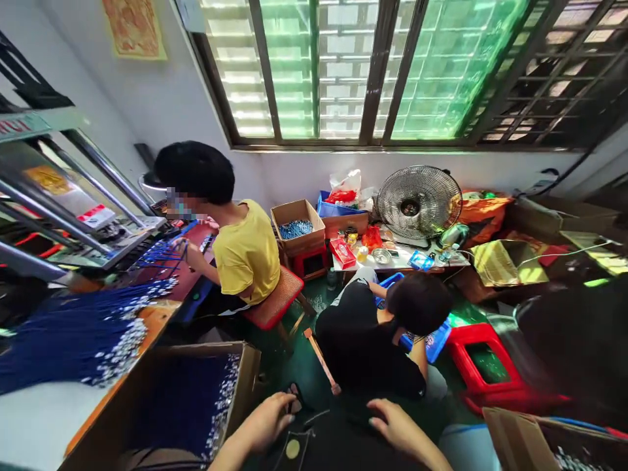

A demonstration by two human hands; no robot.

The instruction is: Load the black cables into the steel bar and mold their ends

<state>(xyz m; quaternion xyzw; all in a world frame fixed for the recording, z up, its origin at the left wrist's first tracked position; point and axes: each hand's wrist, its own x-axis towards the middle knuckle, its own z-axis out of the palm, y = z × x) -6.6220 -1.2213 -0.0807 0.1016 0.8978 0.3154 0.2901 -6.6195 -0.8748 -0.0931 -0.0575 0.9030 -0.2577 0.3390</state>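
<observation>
Both of my hands are low in the view, over my dark clothing. My left hand (266, 420) has nothing in it, its fingers loosely extended near my knee. It is nearest to a cardboard box (248, 383) holding dark blue cords with pale, shiny ends. My right hand (396, 428) is also without any object, fingers slightly bent and apart. It lies behind the back of a person in black (367, 347), who crouches over a blue basket (439, 343). Neither hand touches the boxes.
A person in yellow (250, 252) on a red stool (282, 297) handles blue cords at a machine (118, 235). More cords (73, 333) cover the left table. A fan (417, 203), a red plastic stool (483, 379) and an open carton (520, 438) stand ahead and right.
</observation>
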